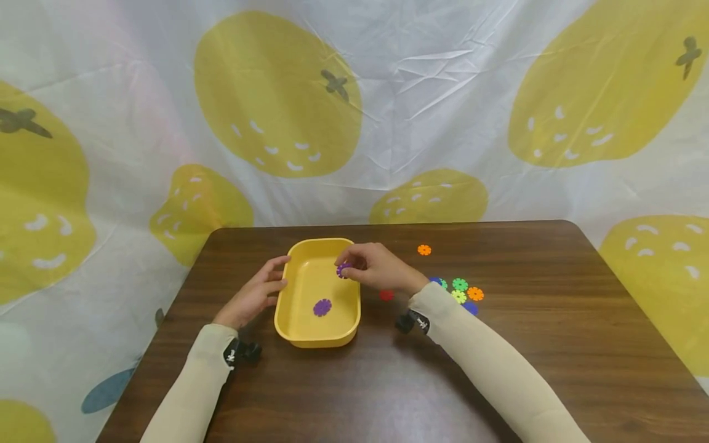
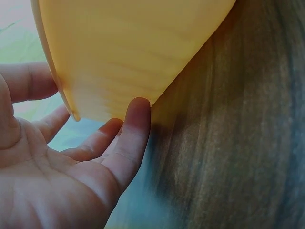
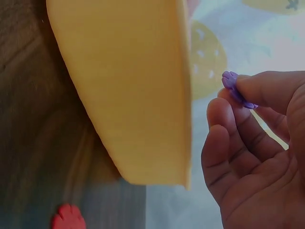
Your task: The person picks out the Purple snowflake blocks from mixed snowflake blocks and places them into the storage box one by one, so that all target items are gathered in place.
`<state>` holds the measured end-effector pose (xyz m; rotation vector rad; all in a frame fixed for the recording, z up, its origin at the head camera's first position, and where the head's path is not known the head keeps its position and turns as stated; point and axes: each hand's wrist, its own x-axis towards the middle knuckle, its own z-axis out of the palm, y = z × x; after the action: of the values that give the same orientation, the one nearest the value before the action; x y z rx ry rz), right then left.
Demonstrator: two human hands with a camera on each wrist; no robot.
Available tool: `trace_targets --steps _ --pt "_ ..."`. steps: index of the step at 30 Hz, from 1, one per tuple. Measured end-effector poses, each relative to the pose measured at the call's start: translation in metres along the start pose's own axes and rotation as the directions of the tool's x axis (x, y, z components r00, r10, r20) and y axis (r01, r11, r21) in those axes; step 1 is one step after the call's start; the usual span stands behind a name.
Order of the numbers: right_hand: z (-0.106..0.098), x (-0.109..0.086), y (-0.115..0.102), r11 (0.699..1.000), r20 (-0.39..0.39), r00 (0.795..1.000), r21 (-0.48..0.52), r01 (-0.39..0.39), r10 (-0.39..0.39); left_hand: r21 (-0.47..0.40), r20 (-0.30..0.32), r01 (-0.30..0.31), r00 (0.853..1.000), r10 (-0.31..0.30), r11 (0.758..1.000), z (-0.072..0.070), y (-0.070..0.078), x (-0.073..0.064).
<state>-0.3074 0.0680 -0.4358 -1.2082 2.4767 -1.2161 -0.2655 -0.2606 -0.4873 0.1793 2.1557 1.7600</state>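
Between thumb and fingertips, my right hand [image 1: 376, 266] pinches a purple notched plastic disc [image 3: 237, 90], a flower-shaped linking piece. The hand is raised over the right rim of a yellow plastic tub [image 1: 280, 327]. On the tub's floor lies another purple disc [image 1: 322, 307]. My left hand [image 1: 256, 296] is at the tub's left side with its fingers spread; in the left wrist view the fingertips [image 2: 138, 107] are against the outer wall and at the rim.
Right of the tub, a red disc [image 1: 386, 295] lies on the brown wooden table [image 1: 532, 344]. Farther right are several green, blue and orange discs [image 1: 475, 294], with a lone orange disc [image 1: 424, 250] toward the back. A fruit-print cloth [image 1: 432, 104] hangs behind the table.
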Motion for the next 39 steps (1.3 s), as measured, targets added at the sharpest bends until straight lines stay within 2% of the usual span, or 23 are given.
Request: trace_targets --steps 8,16,23,28,32,35,39 --pt "0.021 0.014 -0.007 0.999 0.052 0.998 -0.038 0.02 -0.018 0.012 -0.015 -0.016 1.0 0.016 1.0 0.001 -0.001 -0.001" --pt "0.035 0.026 -0.014 0.998 0.154 0.987 -0.026 0.05 -0.046 0.001 -0.047 -0.05 0.998 0.05 0.999 0.003 -0.002 0.0" --pt "0.048 0.031 -0.018 0.988 0.235 0.972 -0.146 0.044 -0.009 -0.011 -0.044 -0.057 0.997 0.057 0.998 0.004 -0.003 0.001" --pt "0.055 0.03 -0.022 0.965 0.28 0.959 -0.261 0.032 0.044 -0.008 -0.048 -0.056 0.997 0.056 0.998 0.003 -0.004 0.002" --pt "0.059 0.029 -0.022 0.944 0.282 0.957 -0.328 0.023 0.075 0.0 -0.047 -0.048 0.998 0.048 0.999 0.003 -0.004 0.001" --pt "0.058 0.029 -0.021 0.944 0.286 0.955 -0.329 0.025 0.075 0.005 -0.051 -0.042 0.998 0.042 0.999 0.003 -0.004 0.001" --pt "0.052 0.028 -0.022 0.967 0.278 0.959 -0.253 0.023 0.05 0.006 -0.053 -0.037 0.998 0.037 0.999 0.002 -0.003 0.001"
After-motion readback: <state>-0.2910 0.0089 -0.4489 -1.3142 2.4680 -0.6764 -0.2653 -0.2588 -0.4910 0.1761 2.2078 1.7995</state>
